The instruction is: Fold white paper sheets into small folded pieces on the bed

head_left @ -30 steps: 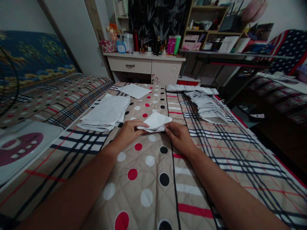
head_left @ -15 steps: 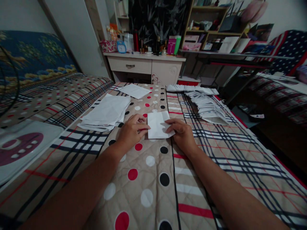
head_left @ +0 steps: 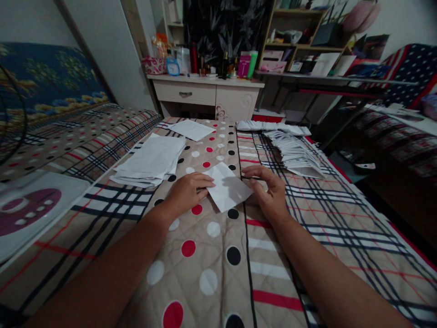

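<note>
A folded square of white paper lies on the bedspread in front of me, turned so that its corners point toward me, away and to the sides. My left hand pinches its left corner, fingers on top and the thumb below. Just off the right corner is my right hand, its thumb and forefinger apart and nothing visible between them. To the left lies a stack of white paper sheets. A row of folded white papers leans together on the right.
Behind the stack lies another white sheet, and a further folded bundle sits at the far edge of the bedspread. A white plastic package with a purple print is at left. A dresser stands beyond the bed.
The paper was first held partly folded up by both hands, then lay as a flat square. Now it is turned cornerwise, and my right hand has opened and shifted right off it.
</note>
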{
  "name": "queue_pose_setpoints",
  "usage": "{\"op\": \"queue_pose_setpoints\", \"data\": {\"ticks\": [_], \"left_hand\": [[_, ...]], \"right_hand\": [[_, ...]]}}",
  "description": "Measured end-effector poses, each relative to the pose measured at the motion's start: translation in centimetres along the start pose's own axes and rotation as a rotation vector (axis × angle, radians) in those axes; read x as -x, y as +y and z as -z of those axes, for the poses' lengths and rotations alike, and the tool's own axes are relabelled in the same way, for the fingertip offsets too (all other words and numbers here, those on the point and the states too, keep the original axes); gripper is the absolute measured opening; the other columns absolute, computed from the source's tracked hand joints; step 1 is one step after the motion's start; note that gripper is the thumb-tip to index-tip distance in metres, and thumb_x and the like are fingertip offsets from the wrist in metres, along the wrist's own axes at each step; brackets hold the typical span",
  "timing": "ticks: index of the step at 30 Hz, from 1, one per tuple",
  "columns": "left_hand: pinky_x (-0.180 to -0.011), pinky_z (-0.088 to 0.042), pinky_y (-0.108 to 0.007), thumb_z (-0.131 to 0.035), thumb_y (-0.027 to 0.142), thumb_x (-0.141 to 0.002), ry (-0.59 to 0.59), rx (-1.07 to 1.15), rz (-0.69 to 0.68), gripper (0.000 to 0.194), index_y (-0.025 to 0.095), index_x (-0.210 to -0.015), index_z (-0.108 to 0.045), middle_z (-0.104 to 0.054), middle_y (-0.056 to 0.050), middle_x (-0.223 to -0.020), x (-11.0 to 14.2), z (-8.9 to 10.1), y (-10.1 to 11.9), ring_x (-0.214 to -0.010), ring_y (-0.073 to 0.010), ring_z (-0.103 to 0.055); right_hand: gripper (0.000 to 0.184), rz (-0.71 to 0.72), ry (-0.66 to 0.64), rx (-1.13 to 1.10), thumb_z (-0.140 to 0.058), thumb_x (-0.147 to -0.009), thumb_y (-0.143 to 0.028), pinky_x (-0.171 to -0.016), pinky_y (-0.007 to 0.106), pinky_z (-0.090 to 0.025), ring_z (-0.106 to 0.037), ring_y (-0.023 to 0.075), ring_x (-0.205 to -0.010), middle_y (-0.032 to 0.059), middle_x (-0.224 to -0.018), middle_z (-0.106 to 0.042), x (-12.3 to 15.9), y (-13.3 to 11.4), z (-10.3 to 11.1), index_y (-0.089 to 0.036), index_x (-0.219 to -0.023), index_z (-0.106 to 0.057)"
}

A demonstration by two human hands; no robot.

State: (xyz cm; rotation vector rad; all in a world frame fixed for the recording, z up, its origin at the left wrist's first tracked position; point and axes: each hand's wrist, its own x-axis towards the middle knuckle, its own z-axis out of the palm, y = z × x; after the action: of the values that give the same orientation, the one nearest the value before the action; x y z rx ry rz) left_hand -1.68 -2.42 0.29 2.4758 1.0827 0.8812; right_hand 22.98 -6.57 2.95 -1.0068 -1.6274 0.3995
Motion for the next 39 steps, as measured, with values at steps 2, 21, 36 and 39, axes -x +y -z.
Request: {"op": "queue_pose_setpoints", "data": {"ticks": [2, 21, 36, 39], "left_hand": [[-0.098, -0.05, -0.041, -0.068, 0.018, -0.08, 0.003, 0.018, 0.022, 0.025, 0.027, -0.102, -0.077, -0.074, -0.005, -0.113, 0.1, 0.1, 0.0, -0.109, -0.0223, -0.066], [-0.058, -0.051, -0.022, -0.074, 0.03, -0.072, 0.436, 0.479, 0.382, 0.016, 0.015, -0.079, -0.072, -0.073, -0.003, -0.073, -0.9, 1.7, 2.5, -0.06, -0.0128, -0.063], [-0.078, -0.055, -0.027, -0.072, 0.024, -0.079, 0.174, 0.724, 0.221, 0.027, 0.021, -0.106, -0.074, -0.069, -0.008, -0.111, -0.6, 1.5, 2.0, -0.09, -0.0156, -0.066], [-0.087, -0.054, -0.031, -0.073, 0.022, -0.079, 0.09, 0.574, 0.095, 0.029, 0.025, -0.108, -0.075, -0.06, -0.009, -0.129, -0.6, 1.5, 2.6, -0.113, -0.0209, -0.061]], "right_hand": [[0.02, 0.107, -0.143, 0.061, -0.065, -0.082, -0.033, -0.091, 0.042, -0.049, -0.065, 0.0256, -0.099, 0.0071, -0.102, -0.071, 0.0, -0.5, 0.0, -0.023, -0.1, -0.068], [0.016, -0.458, 0.179, -0.374, -0.074, -0.074, -0.035, -0.057, 0.027, -0.045, -0.059, 0.0159, -0.061, 0.0013, -0.072, -0.071, -0.4, -0.6, -1.4, -0.02, -0.08, -0.072], [0.032, -0.807, 0.007, -0.655, -0.085, -0.056, -0.039, -0.045, 0.022, -0.039, -0.053, 0.0108, -0.045, -0.0007, -0.057, -0.066, -1.4, 0.6, -0.2, -0.016, -0.07, -0.069], [0.033, -0.833, -0.117, -0.651, -0.085, -0.057, -0.041, -0.045, 0.021, -0.039, -0.054, 0.0103, -0.045, -0.0003, -0.059, -0.066, -1.3, 0.3, -0.2, -0.015, -0.071, -0.068]]}}
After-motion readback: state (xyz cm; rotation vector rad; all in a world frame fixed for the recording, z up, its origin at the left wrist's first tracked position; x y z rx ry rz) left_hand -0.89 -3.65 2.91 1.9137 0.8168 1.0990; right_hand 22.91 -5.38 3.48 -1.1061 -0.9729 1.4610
